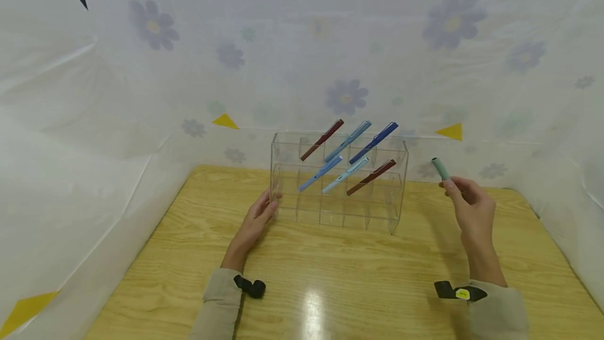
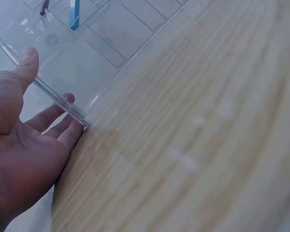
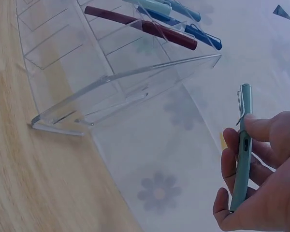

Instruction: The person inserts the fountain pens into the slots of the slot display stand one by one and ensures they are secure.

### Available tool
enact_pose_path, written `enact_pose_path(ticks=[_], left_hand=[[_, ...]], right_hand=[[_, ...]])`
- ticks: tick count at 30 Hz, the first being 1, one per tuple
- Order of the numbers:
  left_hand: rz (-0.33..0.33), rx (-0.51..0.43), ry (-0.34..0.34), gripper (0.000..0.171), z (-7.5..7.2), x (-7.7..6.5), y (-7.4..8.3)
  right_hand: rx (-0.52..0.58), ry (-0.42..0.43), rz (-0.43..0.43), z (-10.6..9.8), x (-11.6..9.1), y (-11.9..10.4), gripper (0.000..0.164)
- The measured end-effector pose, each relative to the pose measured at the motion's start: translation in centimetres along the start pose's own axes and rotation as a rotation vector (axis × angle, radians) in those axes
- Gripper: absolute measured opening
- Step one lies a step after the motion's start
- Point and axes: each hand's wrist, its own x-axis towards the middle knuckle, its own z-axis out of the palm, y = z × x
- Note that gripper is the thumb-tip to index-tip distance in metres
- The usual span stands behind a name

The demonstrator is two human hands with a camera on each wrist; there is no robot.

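Observation:
A clear acrylic pen rack (image 1: 332, 219) stands on the table, with several capped pens slanted in its two upper tiers. On the upper row are a dark red pen (image 1: 322, 140), a light blue pen (image 1: 348, 141) and a dark blue pen (image 1: 374, 143). Below them lie a blue pen (image 1: 320, 173), a pale blue pen (image 1: 345, 175) and another dark red pen (image 1: 371, 177). My left hand (image 1: 256, 216) grips the rack's left side panel, thumb and fingers on either side of its edge (image 2: 63, 103). To the right of the rack, my right hand (image 1: 474, 209) holds a sage green pen (image 3: 243, 154) in the air, clip end up.
The wooden table (image 1: 302, 272) extends around the rack. Behind it hangs a white flowered sheet (image 1: 292, 67), which also lines both sides. Dividers split the rack's tiers into several slots.

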Motion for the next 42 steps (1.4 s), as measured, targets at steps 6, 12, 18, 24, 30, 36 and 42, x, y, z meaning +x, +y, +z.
enact_pose_path(ticks=[6,12,18,24,30,36,42], left_hand=[[0.021,0.005,-0.013,0.054,0.0,0.1,0.0],[0.007,-0.007,-0.011,0.055,-0.1,0.1,0.0],[0.012,-0.004,-0.014,0.055,-0.1,0.1,-0.1],[0.012,-0.002,-0.015,0.054,-0.1,0.1,0.1],[0.014,-0.002,-0.014,0.054,-0.1,0.1,0.2],[0.011,0.001,-0.011,0.054,0.0,0.0,0.2],[0.000,0.005,-0.008,0.054,0.1,-0.1,0.3]], right_hand=[[0.026,-0.013,-0.112,0.7,-0.8,-1.4,0.030],[-0.062,-0.074,-0.188,1.8,-1.6,-2.6,0.029],[-0.081,-0.121,-0.331,3.0,-2.3,-2.8,0.024],[-0.020,-0.179,-0.347,4.3,-3.0,-3.3,0.023],[0.184,-0.238,-0.288,6.2,-3.2,-4.4,0.030],[0.302,-0.307,-0.263,7.9,-3.5,-5.2,0.036],[0.374,-0.336,-0.240,9.5,-3.8,-5.6,0.036]])
